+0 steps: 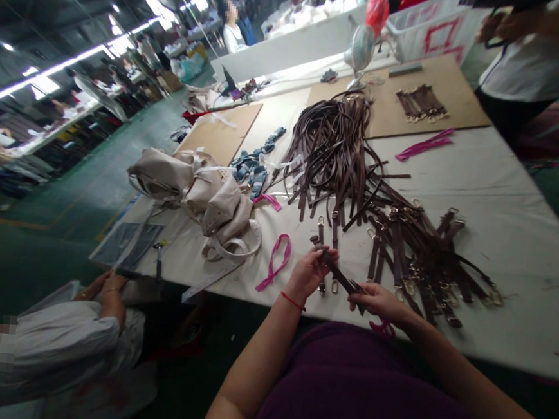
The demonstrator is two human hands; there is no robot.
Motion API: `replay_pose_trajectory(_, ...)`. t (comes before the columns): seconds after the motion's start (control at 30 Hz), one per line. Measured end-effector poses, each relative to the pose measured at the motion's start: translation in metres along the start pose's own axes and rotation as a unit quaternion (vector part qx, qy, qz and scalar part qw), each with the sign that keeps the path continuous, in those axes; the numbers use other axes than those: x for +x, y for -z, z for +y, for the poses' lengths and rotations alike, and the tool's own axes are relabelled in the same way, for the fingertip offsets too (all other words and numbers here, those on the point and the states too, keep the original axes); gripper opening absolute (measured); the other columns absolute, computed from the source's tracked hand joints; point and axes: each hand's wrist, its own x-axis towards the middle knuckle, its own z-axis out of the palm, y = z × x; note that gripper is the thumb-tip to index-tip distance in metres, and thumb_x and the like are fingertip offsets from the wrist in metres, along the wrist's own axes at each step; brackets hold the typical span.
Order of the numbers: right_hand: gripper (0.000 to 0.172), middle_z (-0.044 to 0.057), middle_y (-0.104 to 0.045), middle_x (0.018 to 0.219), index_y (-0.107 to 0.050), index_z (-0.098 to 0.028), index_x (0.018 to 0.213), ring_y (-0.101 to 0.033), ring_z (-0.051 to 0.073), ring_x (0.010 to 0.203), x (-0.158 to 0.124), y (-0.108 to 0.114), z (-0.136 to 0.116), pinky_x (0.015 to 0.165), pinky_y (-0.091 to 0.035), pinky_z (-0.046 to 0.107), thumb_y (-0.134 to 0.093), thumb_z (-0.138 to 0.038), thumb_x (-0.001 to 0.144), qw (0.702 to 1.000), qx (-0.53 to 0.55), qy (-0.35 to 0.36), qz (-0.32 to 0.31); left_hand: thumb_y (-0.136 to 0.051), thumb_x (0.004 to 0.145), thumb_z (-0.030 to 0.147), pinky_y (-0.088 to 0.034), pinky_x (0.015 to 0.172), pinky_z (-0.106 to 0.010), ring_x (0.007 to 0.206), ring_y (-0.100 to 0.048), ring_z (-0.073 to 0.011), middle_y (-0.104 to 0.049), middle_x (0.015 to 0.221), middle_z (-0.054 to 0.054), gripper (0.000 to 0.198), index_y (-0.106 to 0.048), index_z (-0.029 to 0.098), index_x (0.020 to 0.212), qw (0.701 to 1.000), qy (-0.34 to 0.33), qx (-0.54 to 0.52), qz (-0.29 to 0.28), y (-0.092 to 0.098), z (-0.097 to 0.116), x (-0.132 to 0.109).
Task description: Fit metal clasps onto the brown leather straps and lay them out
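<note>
In right hand [379, 301], strap [341, 276] part-hidden

Crumpled beige bags [226, 206] are heaped on the cream-covered counter [516, 215]; blue-grey strap bundles [257, 185] are laid just beside. A dark-handled hammer [159, 263] is set near the edge. A small pale fan [360, 47] is stood near a white, red-marked plastic crate [416, 38].

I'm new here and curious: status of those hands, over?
Left hand, right hand: both holding dark brown strap. Metal-clasped strap pile close to right hand. Pink ribbon loop left of left hand.
</note>
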Motion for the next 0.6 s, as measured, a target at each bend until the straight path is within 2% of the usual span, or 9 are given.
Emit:
replay_pose_trajectory(0.07, 0.035, -0.005, -0.048, 0.053, -0.066, -0.011, 0.08, -0.023, 0.004, 0.042, 0.002, 0.002, -0.002, 0.04, -0.014, 0.022, -0.065, -0.046, 0.075, 1.0, -0.02, 0.003, -0.003, -0.051, 0.087, 0.015, -0.052, 0.089, -0.039, 0.081, -0.069, -0.0198, -0.07, 0.089, -0.012, 0.015, -0.057, 0.011, 0.1, 0.999, -0.012, 0.032, 0.01, 0.002, 0.0, 0.003)
replay_pose_trajectory(0.13, 0.034, -0.003, -0.051, 0.058, -0.068, -0.01, 0.083, -0.029, 0.005, 0.045, 0.003, 0.008, -0.004, 0.042, -0.018, 0.021, -0.066, -0.043, 0.074, 0.999, -0.052, 0.002, -0.017, -0.047, 0.09, 0.013, -0.052, 0.088, -0.041, 0.077, -0.07, -0.0196, -0.07, 0.084, -0.011, 0.012, -0.055, 0.013, 0.098, 0.997, -0.047, 0.037, 0.048, 0.009, 0.008, 0.009)
replay_pose_trajectory(0.27, 0.03, -0.004, -0.048, 0.056, -0.071, -0.011, 0.086, -0.031, 0.006, 0.048, 0.004, 0.025, -0.011, 0.043, -0.02, 0.02, -0.068, -0.036, 0.071, 0.994, -0.096, -0.032, -0.033, -0.04, 0.092, 0.009, -0.053, 0.089, -0.042, 0.08, -0.071, -0.0192, -0.069, 0.082, -0.01, 0.013, -0.052, 0.014, 0.092, 0.987, -0.109, 0.004, 0.116, 0.027, 0.03, 0.025)
replay_pose_trajectory(0.37, 0.026, -0.002, -0.052, 0.056, -0.071, -0.012, 0.084, -0.032, 0.006, 0.046, 0.005, 0.03, -0.017, 0.041, -0.02, 0.02, -0.07, -0.033, 0.069, 0.993, -0.096, -0.056, -0.031, -0.039, 0.093, 0.009, -0.053, 0.088, -0.038, 0.083, -0.071, -0.0183, -0.069, 0.082, -0.01, 0.015, -0.052, 0.014, 0.09, 0.981, -0.123, -0.03, 0.147, 0.039, 0.035, 0.031)
replay_pose_trajectory(0.47, 0.028, 0.004, -0.065, 0.069, -0.067, -0.012, 0.087, -0.03, 0.004, 0.043, 0.008, 0.026, -0.021, 0.039, -0.018, 0.02, -0.071, -0.034, 0.07, 0.997, -0.025, -0.046, -0.052, -0.04, 0.096, 0.017, -0.054, 0.088, -0.038, 0.087, -0.07, -0.0189, -0.07, 0.087, -0.01, 0.017, -0.054, 0.015, 0.085, 0.983, -0.076, -0.063, 0.154, 0.043, 0.025, 0.027)
replay_pose_trajectory(0.6, 0.036, 0.011, -0.072, 0.087, -0.058, -0.012, 0.099, -0.026, 0.0, 0.039, 0.016, 0.013, -0.023, 0.038, -0.015, 0.019, -0.07, -0.036, 0.075, 0.99, 0.111, -0.005, -0.083, -0.049, 0.093, 0.02, -0.055, 0.084, -0.033, 0.089, -0.069, -0.0188, -0.07, 0.095, -0.013, 0.016, -0.061, 0.011, 0.087, 0.995, 0.033, -0.037, 0.086, 0.035, 0.0, 0.016)
